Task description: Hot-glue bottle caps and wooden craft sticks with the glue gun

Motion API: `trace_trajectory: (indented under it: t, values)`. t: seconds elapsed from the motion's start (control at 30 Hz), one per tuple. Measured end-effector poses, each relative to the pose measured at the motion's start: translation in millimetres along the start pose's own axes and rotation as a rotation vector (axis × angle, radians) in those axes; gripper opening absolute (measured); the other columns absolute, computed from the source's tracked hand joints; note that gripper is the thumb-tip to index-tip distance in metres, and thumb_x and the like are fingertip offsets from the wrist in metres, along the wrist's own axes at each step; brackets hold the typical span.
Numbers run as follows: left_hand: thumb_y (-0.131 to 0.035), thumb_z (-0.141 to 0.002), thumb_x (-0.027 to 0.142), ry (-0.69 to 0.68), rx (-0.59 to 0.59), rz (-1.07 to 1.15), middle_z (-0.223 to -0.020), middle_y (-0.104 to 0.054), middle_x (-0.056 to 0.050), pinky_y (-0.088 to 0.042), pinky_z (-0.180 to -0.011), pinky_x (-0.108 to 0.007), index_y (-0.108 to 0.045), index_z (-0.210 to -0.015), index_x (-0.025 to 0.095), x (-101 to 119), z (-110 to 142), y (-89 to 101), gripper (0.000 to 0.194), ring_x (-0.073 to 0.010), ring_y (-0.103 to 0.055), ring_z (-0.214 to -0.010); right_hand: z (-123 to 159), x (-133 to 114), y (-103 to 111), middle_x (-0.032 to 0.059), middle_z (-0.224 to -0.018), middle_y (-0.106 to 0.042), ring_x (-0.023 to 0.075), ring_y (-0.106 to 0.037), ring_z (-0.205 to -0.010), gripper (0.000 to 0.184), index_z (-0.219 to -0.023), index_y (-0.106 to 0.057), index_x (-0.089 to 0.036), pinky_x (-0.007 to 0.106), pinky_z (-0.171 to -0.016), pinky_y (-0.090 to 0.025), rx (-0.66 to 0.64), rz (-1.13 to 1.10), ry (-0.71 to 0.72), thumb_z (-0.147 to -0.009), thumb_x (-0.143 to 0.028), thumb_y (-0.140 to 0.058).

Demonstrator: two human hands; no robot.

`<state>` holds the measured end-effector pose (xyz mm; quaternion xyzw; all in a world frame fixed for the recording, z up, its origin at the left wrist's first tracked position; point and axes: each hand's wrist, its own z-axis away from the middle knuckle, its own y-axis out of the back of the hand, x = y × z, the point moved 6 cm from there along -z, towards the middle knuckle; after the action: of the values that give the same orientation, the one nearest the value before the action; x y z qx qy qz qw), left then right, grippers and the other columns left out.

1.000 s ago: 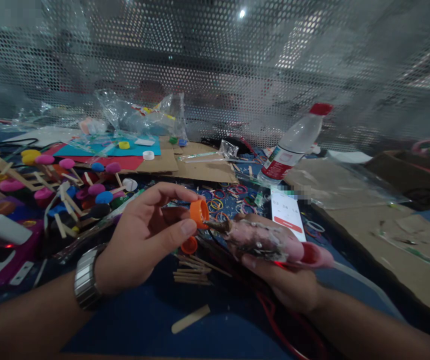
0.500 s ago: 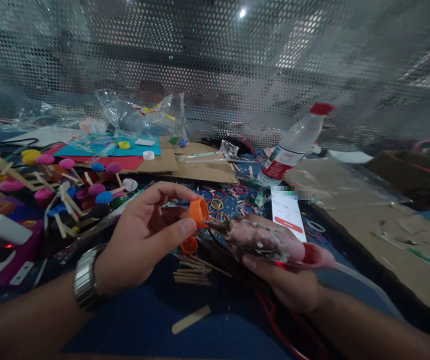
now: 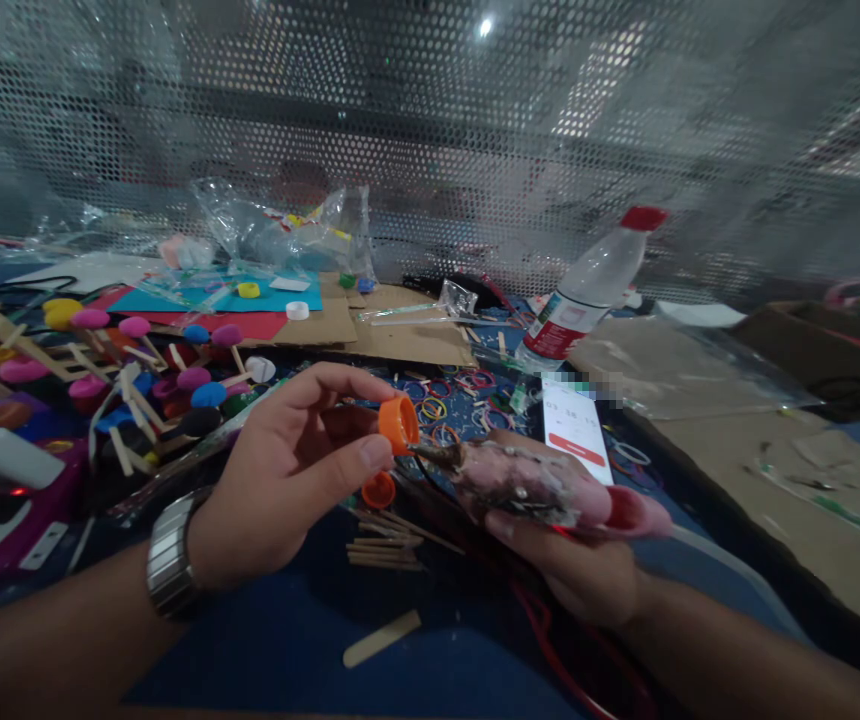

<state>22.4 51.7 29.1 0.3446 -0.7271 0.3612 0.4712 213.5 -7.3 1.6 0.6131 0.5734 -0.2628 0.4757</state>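
Observation:
Between thumb and fingers, my left hand [image 3: 287, 460] pinches an orange bottle cap [image 3: 398, 424], its open side turned to the right. My right hand [image 3: 572, 570] is wrapped around a pink, grime-stained hot glue gun [image 3: 520, 480] with a glue stick [image 3: 737, 565] trailing from its back. The dark nozzle points left and meets the cap's rim; whether it touches the inside I cannot tell. Below the cap lies a second orange cap [image 3: 378, 490], beside a small pile of wooden sticks [image 3: 385, 545]. A single flat craft stick [image 3: 382, 640] rests nearer to me.
Colourful caps joined to sticks [image 3: 152, 380] crowd the left, near a purple device [image 3: 40, 530]. A tilted bottle [image 3: 584, 290] with a red cap and a lit phone [image 3: 572, 430] stand beyond my right hand. Cardboard [image 3: 415, 330], rubber bands [image 3: 434, 408] and a perforated metal screen [image 3: 400, 120] lie farther back.
Almost nothing differs. Both hands, the orange bottle cap and the hot glue gun keep practically the same place.

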Motion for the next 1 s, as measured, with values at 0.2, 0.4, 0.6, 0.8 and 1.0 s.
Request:
trace_trajectory:
  t: [0.2, 0.4, 0.6, 0.8, 1.0]
  values:
    - [-0.082, -0.082, 0.024, 0.000, 0.008, 0.004, -0.093, -0.075, -0.004, -0.055, -0.072, -0.023, -0.073, -0.101, 0.023, 0.5, 0.8, 0.1, 0.021, -0.0152, -0.068, -0.083, -1.1, -5.0, -1.6, 0.0010, -0.115, -0.079, 0.0278, -0.075, -0.104, 0.028, -0.121, -0.075, -0.046, 0.045, -0.099, -0.059, -0.002, -0.019, 0.051, -0.096, -0.036, -0.066]
    - [-0.082, -0.083, 0.025, -0.008, 0.005, 0.002, -0.092, -0.074, -0.004, -0.056, -0.071, -0.021, -0.072, -0.101, 0.021, 1.5, 0.6, -0.3, 0.020, -0.0147, -0.068, -0.083, -0.2, -3.3, -3.4, -0.0033, -0.118, -0.079, 0.0255, -0.075, -0.104, 0.034, -0.125, -0.072, -0.050, 0.043, -0.104, -0.056, -0.012, -0.034, 0.048, -0.097, -0.033, -0.064]
    - [-0.080, -0.086, 0.024, -0.012, -0.014, 0.005, -0.093, -0.073, -0.003, -0.057, -0.073, -0.018, -0.071, -0.102, 0.022, 0.7, 0.7, -0.1, 0.019, -0.0119, -0.068, -0.083, -3.5, -0.8, 0.1, -0.0136, -0.122, -0.077, 0.0216, -0.074, -0.109, 0.052, -0.130, -0.063, -0.061, 0.035, -0.101, -0.058, -0.051, 0.007, 0.091, -0.092, -0.027, -0.069]
    - [-0.081, -0.085, 0.024, -0.011, -0.009, 0.015, -0.093, -0.073, -0.003, -0.057, -0.072, -0.018, -0.072, -0.102, 0.022, 1.5, 0.5, -0.9, 0.019, -0.0119, -0.068, -0.083, -5.7, -3.8, -3.1, -0.0190, -0.129, -0.073, 0.0210, -0.072, -0.119, 0.056, -0.131, -0.060, -0.065, 0.035, -0.106, -0.058, -0.096, -0.011, 0.090, -0.093, -0.024, -0.064]
    - [-0.080, -0.086, 0.023, -0.007, -0.017, 0.035, -0.094, -0.073, -0.002, -0.057, -0.074, -0.015, -0.072, -0.102, 0.023, 0.0, 0.5, -1.2, 0.018, -0.0104, -0.068, -0.084, -6.1, -3.8, -3.0, -0.0205, -0.129, -0.073, 0.0191, -0.071, -0.120, 0.058, -0.132, -0.059, -0.066, 0.032, -0.107, -0.057, -0.095, 0.011, 0.095, -0.092, -0.024, -0.065]
